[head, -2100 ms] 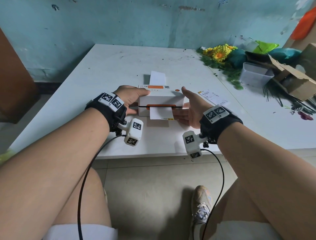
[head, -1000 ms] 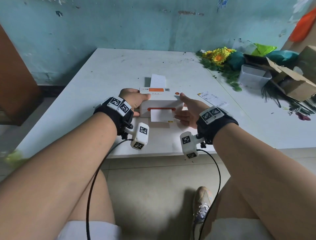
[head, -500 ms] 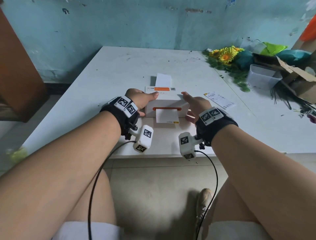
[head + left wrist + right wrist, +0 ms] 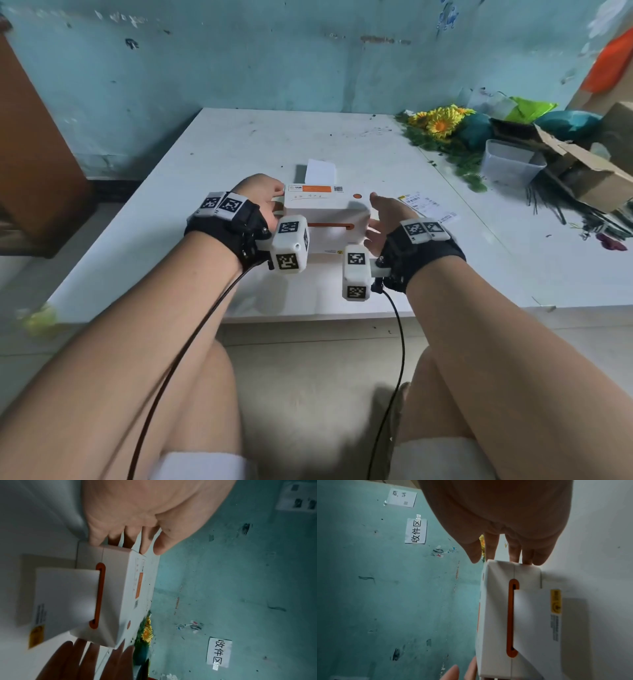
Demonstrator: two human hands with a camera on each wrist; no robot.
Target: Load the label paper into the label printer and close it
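The label printer sits on the white table, about midway between its left and right edges and closer to the near edge than to the far one by the wall. Its lid looks shut: the seam down the body is tight in both wrist views. A strip of label paper comes out of the orange slot at the front and lies flat on the table toward the near edge, and another piece of white paper stands up behind the printer. So the paper seems to run right through, and the loading and closing appear done or very nearly so.

The left hand is at the printer's left end with its fingers straight and loosely spread, the tips touching that end; nothing is pinched. The right hand mirrors it at the right end, its fingers also straight with the tips against the casing. Held like this, the two open hands brace the box from both sides, most likely to square it up or steady it after the lid was pressed down, not to lift it.

A printed slip lies just right of the right hand. Yellow flowers, a clear tub and a cardboard box crowd the far right corner, well apart from the printer.
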